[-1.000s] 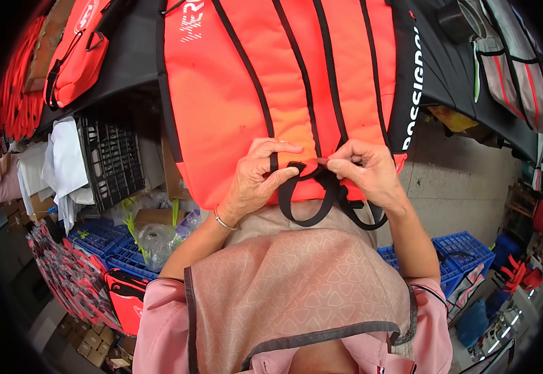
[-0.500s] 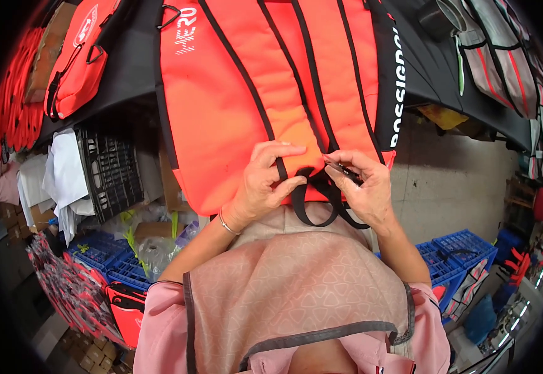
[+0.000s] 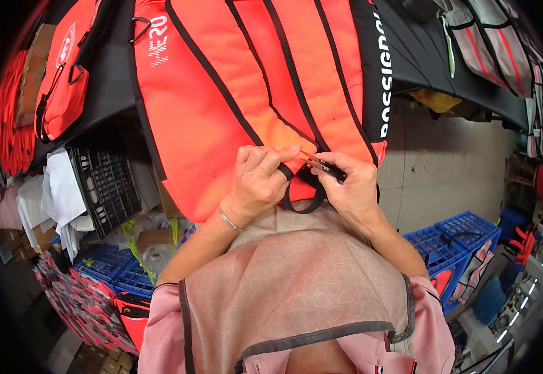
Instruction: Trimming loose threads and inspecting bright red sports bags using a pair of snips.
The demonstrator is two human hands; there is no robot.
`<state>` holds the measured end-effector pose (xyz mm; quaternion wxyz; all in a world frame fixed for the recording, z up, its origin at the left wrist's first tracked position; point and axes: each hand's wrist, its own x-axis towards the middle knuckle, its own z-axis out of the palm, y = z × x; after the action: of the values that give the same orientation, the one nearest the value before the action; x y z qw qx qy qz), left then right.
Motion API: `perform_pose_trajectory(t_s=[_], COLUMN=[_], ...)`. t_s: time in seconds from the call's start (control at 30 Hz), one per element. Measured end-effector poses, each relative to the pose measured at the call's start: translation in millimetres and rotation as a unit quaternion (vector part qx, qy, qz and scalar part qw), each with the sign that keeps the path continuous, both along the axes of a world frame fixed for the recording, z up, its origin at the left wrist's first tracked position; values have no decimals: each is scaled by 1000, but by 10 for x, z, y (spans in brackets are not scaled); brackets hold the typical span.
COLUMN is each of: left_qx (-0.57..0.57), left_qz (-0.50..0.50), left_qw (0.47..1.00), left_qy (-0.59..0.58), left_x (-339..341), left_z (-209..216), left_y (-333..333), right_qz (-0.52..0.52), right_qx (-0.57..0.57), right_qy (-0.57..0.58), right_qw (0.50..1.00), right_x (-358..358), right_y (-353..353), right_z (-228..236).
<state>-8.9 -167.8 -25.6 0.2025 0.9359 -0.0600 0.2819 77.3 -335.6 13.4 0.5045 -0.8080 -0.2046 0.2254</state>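
A large bright red-orange backpack (image 3: 187, 134) with black piping lies before me, its padded shoulder straps (image 3: 256, 103) uppermost. My left hand (image 3: 259, 177) is closed on the lower end of one strap, thumb and forefinger pinched at its edge. In my right hand (image 3: 355, 190) is a small dark pair of thread snips (image 3: 328, 167), their tips pointing at the strap edge near my left fingertips. Whether the blades touch a thread is too small to tell. Below the hands hangs a black webbing loop (image 3: 309, 207).
Another red bag (image 3: 66, 87) lies on the black-covered table (image 3: 112, 81) at left. Grey bags (image 3: 495, 50) lie at the far right. Blue crates (image 3: 452, 240) stand low on the right, and a black crate (image 3: 106, 184) with white cloths is on the left.
The backpack has shifted left in view. My hands have come closer together, and the snips now point at the strap edge by my left fingers.
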Motion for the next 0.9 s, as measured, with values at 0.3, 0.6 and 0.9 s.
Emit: perform_pose_trajectory(t_s=[0.3,0.6,0.9], left_qx=[17,-42,-137], left_qz=[-3,2,43], left_qw=[1000,999,990], left_qy=[0,29,-5], left_x=[66,69,83], left_z=[-61,-51,-54], left_y=[-55,-56,-80], right_qz=[-5,53,-189], right_qx=[-43,-90,94], right_qy=[-143,-303,37], right_qw=[989,947,977], right_x=[54,55,316], right_y=[122,151,-28], right_z=[-47,-151,104])
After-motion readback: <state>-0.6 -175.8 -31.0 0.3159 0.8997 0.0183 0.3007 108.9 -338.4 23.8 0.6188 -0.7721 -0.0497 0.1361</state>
